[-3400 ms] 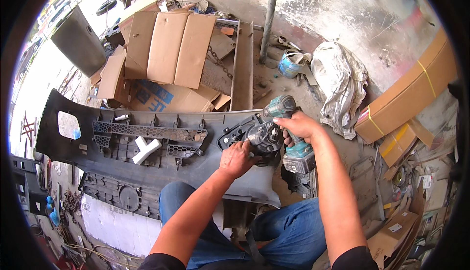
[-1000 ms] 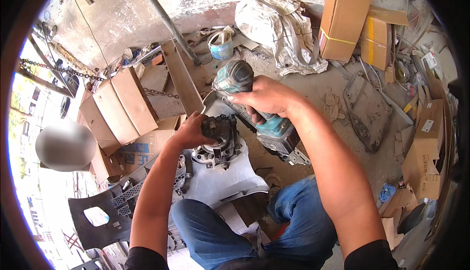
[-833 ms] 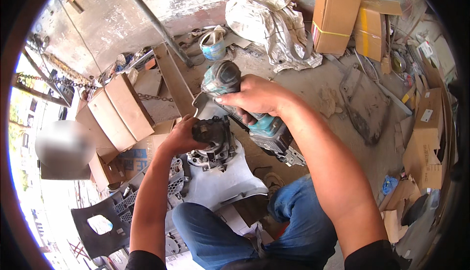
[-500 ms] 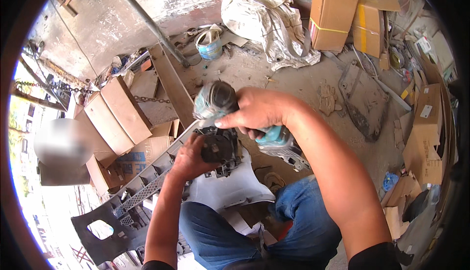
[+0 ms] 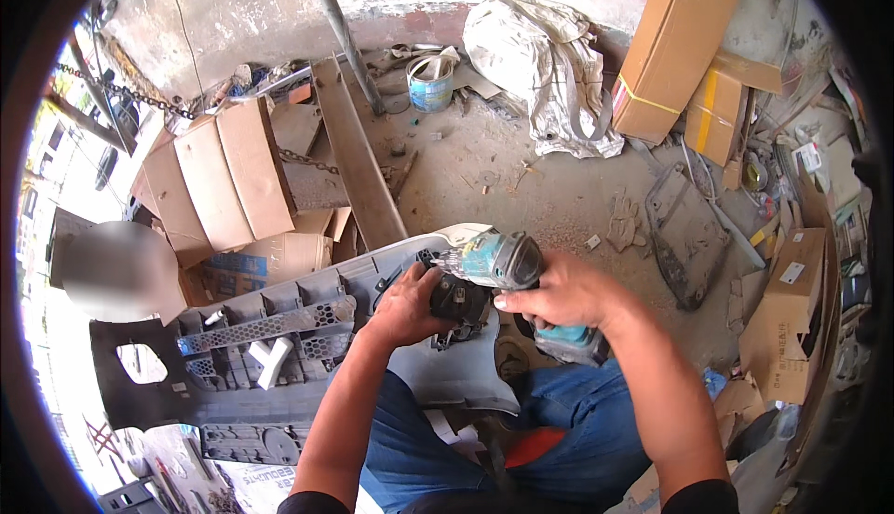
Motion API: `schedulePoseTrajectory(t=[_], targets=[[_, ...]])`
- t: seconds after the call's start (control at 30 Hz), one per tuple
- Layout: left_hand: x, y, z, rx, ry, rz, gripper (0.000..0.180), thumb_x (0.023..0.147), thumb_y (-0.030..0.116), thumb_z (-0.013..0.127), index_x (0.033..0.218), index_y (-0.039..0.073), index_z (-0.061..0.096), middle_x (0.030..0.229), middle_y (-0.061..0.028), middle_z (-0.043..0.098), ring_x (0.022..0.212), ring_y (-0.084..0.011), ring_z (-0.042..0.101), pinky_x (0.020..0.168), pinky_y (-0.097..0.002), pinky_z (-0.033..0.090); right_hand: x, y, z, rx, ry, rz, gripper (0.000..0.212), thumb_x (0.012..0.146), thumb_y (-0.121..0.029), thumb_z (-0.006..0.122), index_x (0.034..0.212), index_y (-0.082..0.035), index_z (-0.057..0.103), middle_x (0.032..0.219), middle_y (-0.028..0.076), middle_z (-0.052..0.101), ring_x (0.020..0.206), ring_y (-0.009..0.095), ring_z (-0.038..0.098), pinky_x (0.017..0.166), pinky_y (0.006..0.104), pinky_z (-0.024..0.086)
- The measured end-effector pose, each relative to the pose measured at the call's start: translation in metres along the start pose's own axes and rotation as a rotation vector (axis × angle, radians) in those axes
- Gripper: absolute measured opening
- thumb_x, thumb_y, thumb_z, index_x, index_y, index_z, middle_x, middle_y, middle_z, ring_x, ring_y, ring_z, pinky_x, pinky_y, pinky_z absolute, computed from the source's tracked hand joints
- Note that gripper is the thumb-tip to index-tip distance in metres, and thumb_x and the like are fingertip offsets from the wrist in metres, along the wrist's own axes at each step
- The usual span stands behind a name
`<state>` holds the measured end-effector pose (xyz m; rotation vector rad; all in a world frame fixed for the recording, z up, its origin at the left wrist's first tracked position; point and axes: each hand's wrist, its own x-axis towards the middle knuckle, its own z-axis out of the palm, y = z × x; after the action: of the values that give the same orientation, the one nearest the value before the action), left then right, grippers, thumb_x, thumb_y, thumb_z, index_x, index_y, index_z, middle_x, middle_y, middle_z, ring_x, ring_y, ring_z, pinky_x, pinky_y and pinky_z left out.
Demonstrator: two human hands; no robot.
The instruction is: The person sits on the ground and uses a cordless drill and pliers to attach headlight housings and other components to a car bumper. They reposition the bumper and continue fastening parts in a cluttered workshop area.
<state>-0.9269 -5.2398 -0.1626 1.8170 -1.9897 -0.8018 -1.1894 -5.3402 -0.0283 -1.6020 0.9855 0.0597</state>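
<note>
A long grey and black plastic car bumper (image 5: 279,408) lies inner side up across the left and in front of my knees. My left hand (image 5: 408,307) is closed round a black round plastic part (image 5: 458,300) at the bumper's right end. In my right hand (image 5: 570,292) is a teal cordless drill (image 5: 501,259), gripped by its handle. The drill lies level with its nose to the left, close to my left fingertips. Whether its tip touches the black part or the bumper, I cannot tell. A white Y-shaped piece (image 5: 270,363) rests on the bumper.
Open cardboard boxes (image 5: 214,183) stand beyond the bumper, beside a metal channel (image 5: 358,160). A bucket (image 5: 430,86) and a white sack (image 5: 549,76) sit by the wall. Tall cartons (image 5: 680,48) lean at far right. A dusty glove (image 5: 624,223) and a black-edged panel (image 5: 687,235) lie on the floor.
The drill has swung down and its nose now points left at the spot by my left fingers. My left hand stays on the black part. The view has shifted, showing more of the bumper.
</note>
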Motion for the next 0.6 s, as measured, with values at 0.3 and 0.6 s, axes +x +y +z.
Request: schedulePoseTrajectory(t=[0.3,0.6], targets=[[-0.01,0.0,0.0,-0.057,0.051,0.004,0.096,0.066,0.035,0.095,0.15,0.01,0.057,0.125,-0.0188,0.06,0.121,-0.0407,0.062,0.105,-0.0474,0.053,0.004,0.075,0.08,0.453,0.339,0.181,0.015,0.096,-0.016,0.072,0.091,-0.003,0.067,0.071,0.004,0.064,0.053,0.014,0.06,0.048,0.0333,0.048],[-0.016,0.002,0.006,-0.08,0.056,0.02,0.095,0.065,0.031,0.095,0.149,0.01,0.057,0.124,-0.0193,0.059,0.12,-0.0413,0.062,0.106,-0.0475,0.053,0.024,0.076,0.087,0.455,0.398,0.202,0.01,0.091,-0.012,0.071,0.088,-0.004,0.066,0.07,0.005,0.064,0.053,0.015,0.06,0.046,0.0342,0.046]])
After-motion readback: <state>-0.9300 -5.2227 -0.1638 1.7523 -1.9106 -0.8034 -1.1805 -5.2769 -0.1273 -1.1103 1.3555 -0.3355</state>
